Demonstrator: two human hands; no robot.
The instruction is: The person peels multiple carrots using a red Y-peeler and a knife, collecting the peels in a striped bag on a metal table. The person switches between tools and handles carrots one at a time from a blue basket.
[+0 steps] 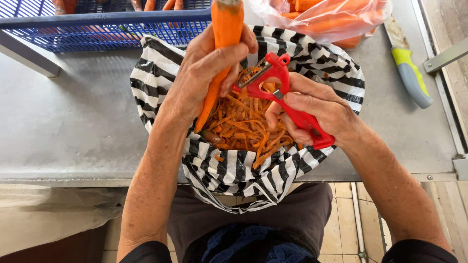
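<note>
Striped bag [234, 170]: black-and-white plastic, mouth open, hanging over the near edge of the metal table [73, 122]; it holds a heap of orange peelings [243, 126].
Right hand [312, 107]: fingers curled tight round the handle of a red peeler [287, 97], thumb on top; the blade end is just beside the carrot.
Left hand [204, 73]: fingers and thumb wrapped round a carrot [222, 53], held tilted, tip down over the bag.
Risk: the blade sits close to the left fingers, so a slip could nick them; peelings may miss the bag.
Knife [409, 73]: green-handled, lying far right.
Clear bag [331, 19]: carrots inside.
Blue crate [112, 24]: carrots partly visible.
</note>
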